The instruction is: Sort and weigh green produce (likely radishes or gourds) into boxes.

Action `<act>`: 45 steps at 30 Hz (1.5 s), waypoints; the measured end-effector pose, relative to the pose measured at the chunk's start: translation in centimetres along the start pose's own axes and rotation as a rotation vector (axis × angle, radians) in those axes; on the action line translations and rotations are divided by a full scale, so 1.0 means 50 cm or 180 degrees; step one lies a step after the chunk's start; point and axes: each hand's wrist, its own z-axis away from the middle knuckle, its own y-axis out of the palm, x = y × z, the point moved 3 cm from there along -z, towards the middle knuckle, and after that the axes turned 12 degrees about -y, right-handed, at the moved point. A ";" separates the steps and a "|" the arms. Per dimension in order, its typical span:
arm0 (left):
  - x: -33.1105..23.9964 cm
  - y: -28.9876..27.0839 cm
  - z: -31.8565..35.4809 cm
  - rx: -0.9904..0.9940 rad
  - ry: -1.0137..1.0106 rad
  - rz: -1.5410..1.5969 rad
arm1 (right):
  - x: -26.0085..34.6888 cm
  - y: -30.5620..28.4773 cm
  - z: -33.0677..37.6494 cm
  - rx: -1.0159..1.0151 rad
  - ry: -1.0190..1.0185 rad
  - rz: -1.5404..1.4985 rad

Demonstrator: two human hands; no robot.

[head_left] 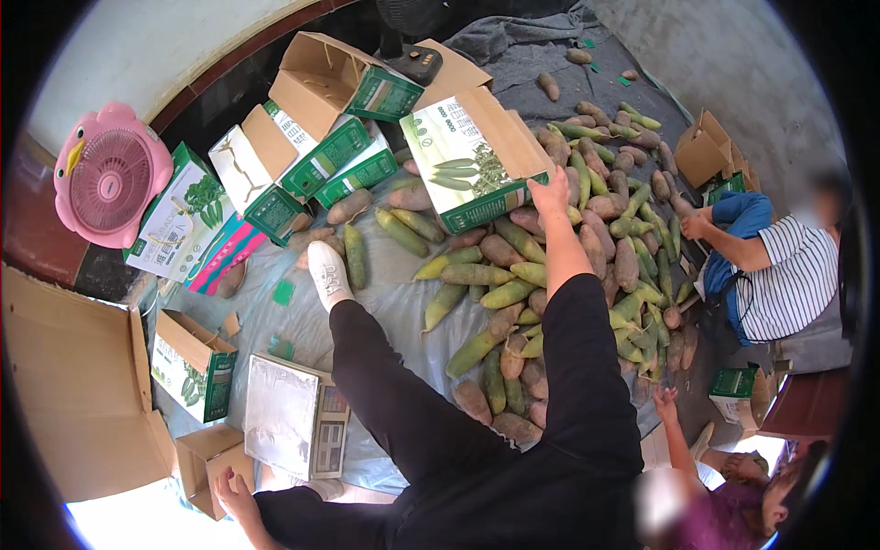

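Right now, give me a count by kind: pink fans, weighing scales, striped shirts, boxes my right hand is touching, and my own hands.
Pink fan: 1
Weighing scale: 1
Striped shirt: 1
Box at your right hand: 1
Your hands, counting the left hand: 2
Total: 6

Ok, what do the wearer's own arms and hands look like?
Both hands bare: left hand, right hand. No gloves; no watch or bracelet shows. Right sleeve is loose, plain black, ending short of the wrist; left sleeve also black. No markings visible on either.
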 end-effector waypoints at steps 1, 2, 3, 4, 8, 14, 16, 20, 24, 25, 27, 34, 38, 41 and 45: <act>0.011 0.000 -0.002 -0.0027 0.0006 -0.0069 | -0.007 0.004 -0.006 0.0047 -0.0043 -0.0043; 0.019 0.001 -0.003 -0.0054 0.0013 -0.0138 | -0.014 0.010 -0.012 0.0094 -0.0085 -0.0085; 0.018 0.002 -0.003 -0.0051 0.0031 -0.0134 | -0.025 0.017 -0.016 0.0079 -0.0073 -0.0084; 0.018 0.004 -0.003 -0.0058 0.0013 -0.0177 | -0.034 0.032 -0.021 0.0353 -0.0126 -0.0567; 0.033 0.004 0.000 -0.0079 0.0036 -0.0227 | -0.036 0.053 -0.011 0.0344 -0.0135 -0.0175; 0.019 0.008 -0.006 -0.0028 0.0020 -0.0147 | -0.082 0.071 0.025 0.0916 0.0058 -0.1158; 0.034 0.006 -0.007 -0.0033 0.0058 -0.0143 | -0.050 0.100 0.078 0.1225 0.0260 -0.1695; 0.017 -0.006 0.007 -0.0037 0.0059 -0.0058 | -0.010 0.122 0.179 0.1993 0.1026 -0.2333; 0.030 -0.005 0.005 -0.0113 0.0120 -0.0069 | -0.027 0.148 0.257 0.1992 0.1190 -0.2693; 0.041 -0.008 0.008 -0.0101 0.0112 -0.0085 | -0.022 0.148 0.282 0.1921 0.1223 -0.2735; 0.043 -0.015 0.014 -0.0064 0.0092 -0.0107 | -0.019 0.138 0.327 0.1855 0.1270 -0.2753; 0.043 -0.032 0.029 -0.0242 0.0094 0.0140 | -0.032 0.091 0.458 0.2201 0.1563 -0.3244; 0.045 -0.028 0.032 -0.0210 0.0078 0.0225 | -0.066 0.114 0.398 0.1577 0.1798 -0.3749; 0.044 -0.043 0.047 -0.0214 0.0024 0.0200 | -0.016 0.109 0.371 0.1260 0.1866 -0.3401; 0.050 -0.056 0.058 -0.0295 0.0081 0.0368 | 0.023 0.091 0.355 0.0990 0.1664 -0.3273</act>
